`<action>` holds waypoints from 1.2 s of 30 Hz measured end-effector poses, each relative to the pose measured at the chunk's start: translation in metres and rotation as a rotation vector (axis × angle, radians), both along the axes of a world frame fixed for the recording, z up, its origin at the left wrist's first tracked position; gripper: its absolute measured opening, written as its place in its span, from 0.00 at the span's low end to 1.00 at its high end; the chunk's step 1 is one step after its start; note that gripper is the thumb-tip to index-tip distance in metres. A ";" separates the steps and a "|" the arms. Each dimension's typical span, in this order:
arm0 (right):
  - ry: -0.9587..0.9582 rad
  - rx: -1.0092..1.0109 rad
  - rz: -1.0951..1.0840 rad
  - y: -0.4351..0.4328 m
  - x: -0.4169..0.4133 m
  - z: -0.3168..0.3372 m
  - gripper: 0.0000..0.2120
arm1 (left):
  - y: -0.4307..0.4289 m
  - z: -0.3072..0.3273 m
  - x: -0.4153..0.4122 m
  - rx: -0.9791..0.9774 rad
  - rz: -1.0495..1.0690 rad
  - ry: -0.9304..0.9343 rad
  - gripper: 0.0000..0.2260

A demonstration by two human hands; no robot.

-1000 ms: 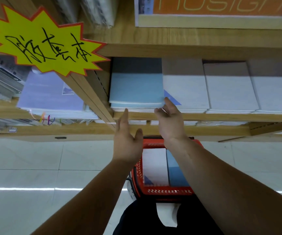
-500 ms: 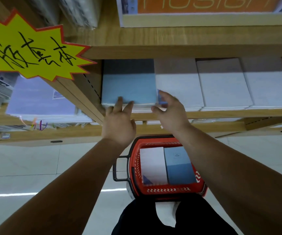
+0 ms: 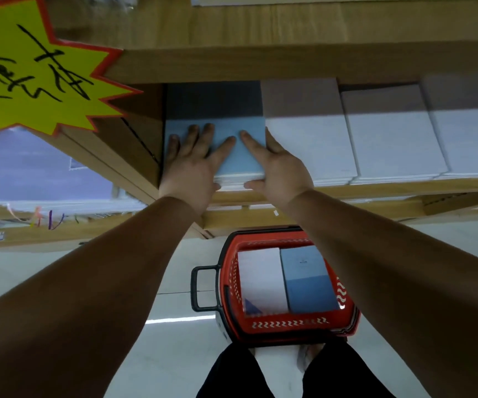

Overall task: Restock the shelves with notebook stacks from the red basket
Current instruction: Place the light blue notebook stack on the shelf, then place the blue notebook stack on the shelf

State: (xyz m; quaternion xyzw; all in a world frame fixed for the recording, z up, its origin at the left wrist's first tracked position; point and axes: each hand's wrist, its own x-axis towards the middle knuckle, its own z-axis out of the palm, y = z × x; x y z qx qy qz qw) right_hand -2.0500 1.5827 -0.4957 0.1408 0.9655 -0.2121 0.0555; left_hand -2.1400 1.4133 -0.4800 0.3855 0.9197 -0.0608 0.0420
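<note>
A stack of light blue notebooks lies at the left end of the wooden shelf. My left hand rests flat on top of the stack, fingers spread, thumb at its front edge. My right hand is at the stack's right side, fingers on its top and right edge, thumb at the front. On the floor below stands the red basket, holding a white notebook stack and a blue notebook stack side by side.
White notebook stacks fill the shelf to the right of the blue one. A yellow star sign hangs at upper left. A wooden divider borders the blue stack's left side. Purple notebooks lie on the neighbouring shelf.
Both hands moved forward from in front of the shelf onto the blue stack; the left hand now lies flat on top. The camera has come closer and tilted down.
</note>
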 end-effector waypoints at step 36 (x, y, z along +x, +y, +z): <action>-0.472 -0.440 -0.522 0.084 0.338 -0.465 0.34 | 0.086 -0.481 0.351 0.109 0.546 -1.024 0.36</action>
